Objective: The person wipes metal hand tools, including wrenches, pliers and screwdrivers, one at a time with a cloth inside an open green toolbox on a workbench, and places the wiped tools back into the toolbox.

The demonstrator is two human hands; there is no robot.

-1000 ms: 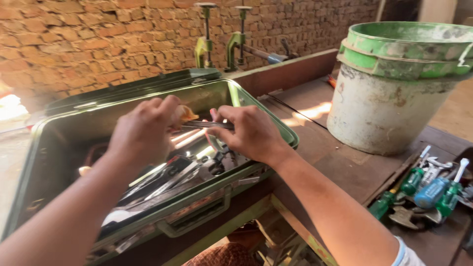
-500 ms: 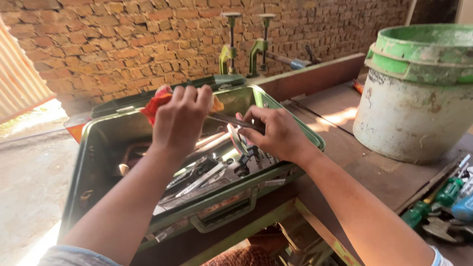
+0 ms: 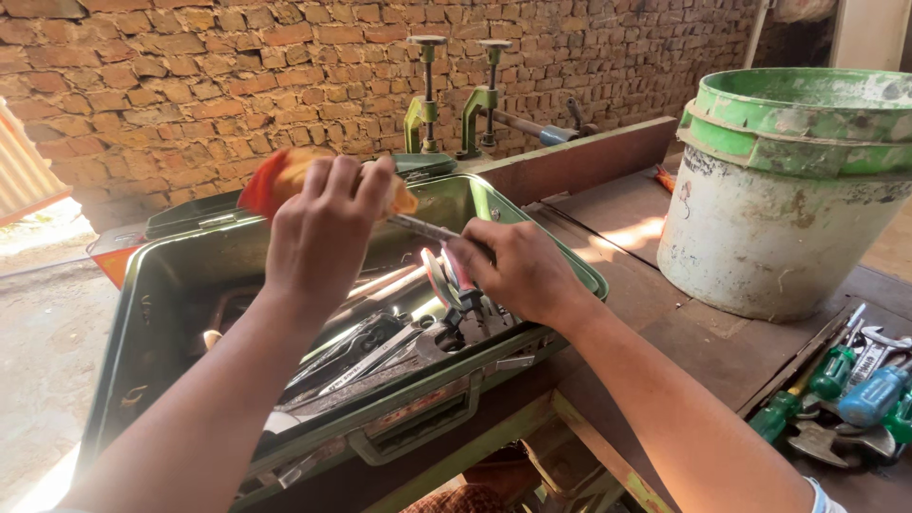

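Over the open green toolbox (image 3: pixel 532 228), you are holding a thin metal tool (image 3: pixel 423 228) between your two hands. Your left hand (image 3: pixel 323 237) is curling its fingers (image 3: pixel 347 185) shut around an orange and red rag (image 3: pixel 280 176), and the rag is pressing on the far end of the metal tool. Your right hand (image 3: pixel 518 271) is closing its fingers around the near end of the same tool, so most of that end is hiding under your hand. Both hands are gripping tight, with no gap showing. The tool is pointing across the box, just above the things lying inside. Under your hands, many wrenches and other metal tools (image 3: pixel 380 347) are lying in a pile on the floor of the toolbox, and some are shining in the sun. The box is sitting on a dark wooden workbench (image 3: pixel 665 323), with its lid open toward the brick wall (image 3: pixel 190 76). Behind the box, two green clamps (image 3: pixel 451 104) are standing upright near the wall. On your right, a dirty white bucket (image 3: pixel 760 237) is standing on the bench, and green tubs (image 3: pixel 807 119) are sitting stacked in its top. Near the right edge, green and blue screwdrivers (image 3: pixel 850 385) are lying together with a few more wrenches, well apart from your hands.
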